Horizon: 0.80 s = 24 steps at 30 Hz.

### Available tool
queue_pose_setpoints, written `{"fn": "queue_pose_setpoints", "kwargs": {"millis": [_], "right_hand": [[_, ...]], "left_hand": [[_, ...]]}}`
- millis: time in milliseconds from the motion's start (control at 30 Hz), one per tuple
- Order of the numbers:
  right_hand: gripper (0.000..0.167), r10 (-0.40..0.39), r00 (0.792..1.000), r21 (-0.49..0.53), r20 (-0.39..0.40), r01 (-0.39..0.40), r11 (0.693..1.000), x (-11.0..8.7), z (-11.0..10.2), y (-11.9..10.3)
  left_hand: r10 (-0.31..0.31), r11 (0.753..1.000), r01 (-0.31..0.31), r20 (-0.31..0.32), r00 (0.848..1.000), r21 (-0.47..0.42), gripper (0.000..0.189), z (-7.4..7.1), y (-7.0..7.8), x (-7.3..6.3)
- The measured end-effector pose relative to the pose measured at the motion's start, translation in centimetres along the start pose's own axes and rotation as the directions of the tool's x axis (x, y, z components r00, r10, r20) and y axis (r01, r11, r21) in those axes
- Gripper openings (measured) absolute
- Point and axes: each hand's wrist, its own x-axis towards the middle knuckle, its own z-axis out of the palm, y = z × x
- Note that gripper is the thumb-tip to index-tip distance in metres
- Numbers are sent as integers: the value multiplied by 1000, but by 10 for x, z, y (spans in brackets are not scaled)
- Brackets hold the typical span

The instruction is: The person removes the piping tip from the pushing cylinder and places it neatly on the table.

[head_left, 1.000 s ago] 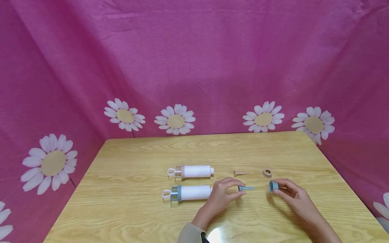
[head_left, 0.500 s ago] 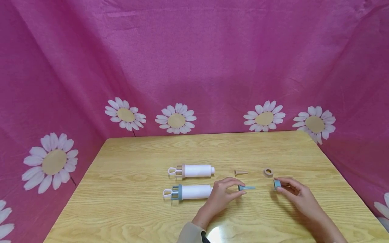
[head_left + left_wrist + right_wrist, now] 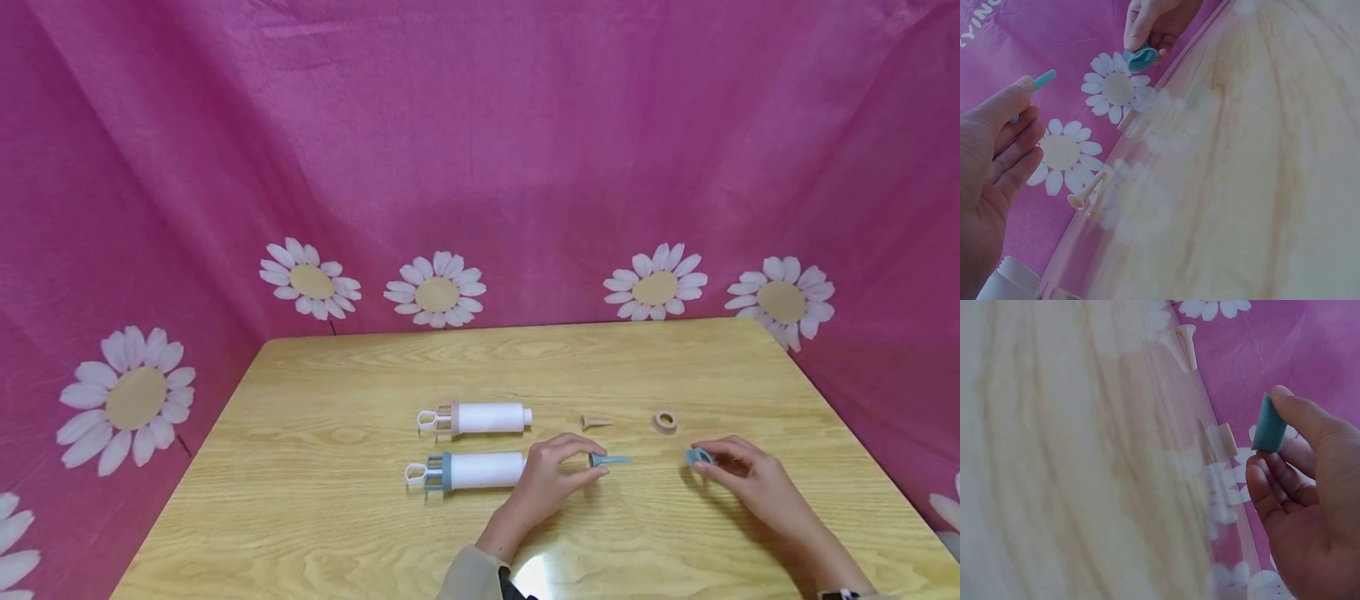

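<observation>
My left hand [image 3: 546, 479] pinches a blue-green funnel-shaped nozzle [image 3: 618, 459] by its wide end between thumb and forefinger; the narrow spout points right. In the left wrist view only the tip of this nozzle [image 3: 1045, 79] and a bit of its base show past the fingers. To the right, my right hand [image 3: 761, 487] holds a blue-green ring cap [image 3: 699, 456] by its edge with thumb and fingertips. The right wrist view shows this ring cap [image 3: 1269, 425] from the side, raised above the table. A gap separates the two parts.
A beige nozzle [image 3: 597, 422] and beige ring cap [image 3: 664, 422] lie behind the hands. Two white plunger tubes lie at left, one with a beige collar [image 3: 491, 417], one blue-green-collared tube [image 3: 486, 471] partly behind my left hand. A pink flowered cloth [image 3: 480, 167] hangs behind the wooden table [image 3: 337, 533].
My right hand has shifted to the right with the blue-green ring cap and turned it from facing left to lying flatter. My left hand keeps its pinch on the nozzle, nearly still.
</observation>
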Motion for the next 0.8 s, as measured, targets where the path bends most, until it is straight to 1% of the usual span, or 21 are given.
{"fn": "queue_pose_setpoints", "kwargs": {"millis": [67, 267, 367, 467, 567, 800], "right_hand": [[28, 0, 1000, -11, 8, 0, 1000, 0, -1, 2], [28, -45, 999, -42, 10, 45, 998, -1, -1, 9], [25, -39, 999, -71, 19, 40, 997, 0, -1, 10], [25, -25, 999, -123, 25, 28, 992, 2, 0, 9], [25, -37, 999, -162, 17, 39, 986, 2, 1, 9], [25, -86, 996, -168, 1, 85, 982, 2, 4, 12]], "left_hand": [[-4, 1000, 4, 1, 1000, -3, 19, 0, 0, 0], [-42, 999, 43, 15, 999, -12, 19, -1, 1, 0], [-60, 997, 61, 23, 998, -37, 19, 0, 1, -1], [-62, 997, 63, 24, 998, -43, 18, -1, 1, -1], [-57, 998, 57, 24, 998, -28, 18, -1, 0, 0], [-44, 999, 44, 29, 999, -15, 17, 0, -1, 0]]}}
